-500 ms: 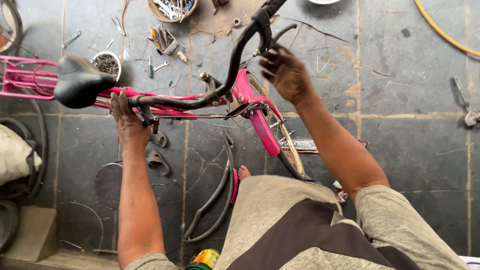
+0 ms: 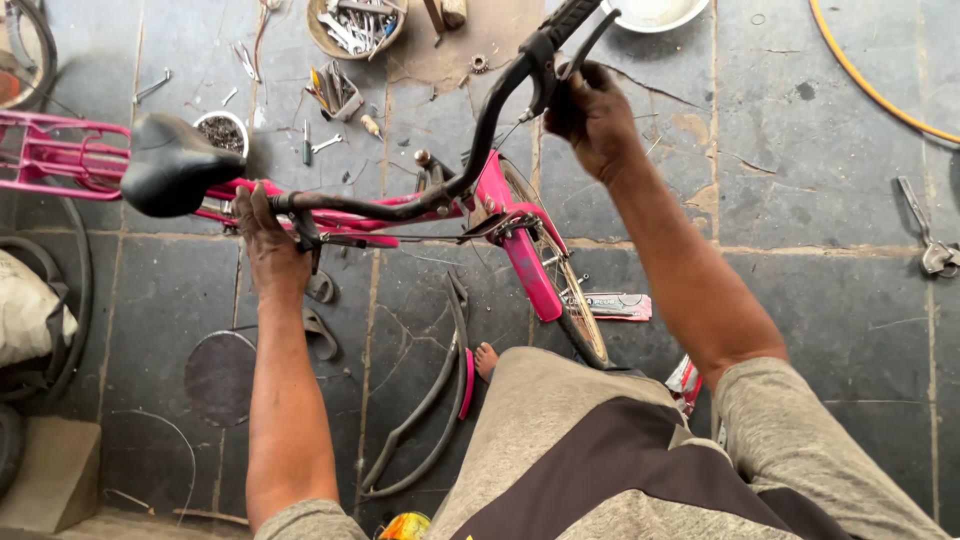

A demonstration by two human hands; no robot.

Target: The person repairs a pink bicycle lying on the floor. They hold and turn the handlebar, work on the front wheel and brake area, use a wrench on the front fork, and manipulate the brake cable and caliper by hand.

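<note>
Lying flat on the dark stone floor, just right of the bicycle's front wheel: a small oblong carton (image 2: 612, 306), pale grey with red and dark printed bands, long side running left to right. Showing partly from behind the right forearm, near the hem of the grey shirt: a crumpled foil wrapper (image 2: 686, 381) in red and silver, shape irregular. Peeking in at the bottom edge, between the left arm and the shirt: a rounded yellow-and-green container top (image 2: 405, 526), mostly cut off by the frame, kind not discernible. Resting at the far left edge: a bulging off-white sack (image 2: 28, 312), unmarked as far as visible.
</note>
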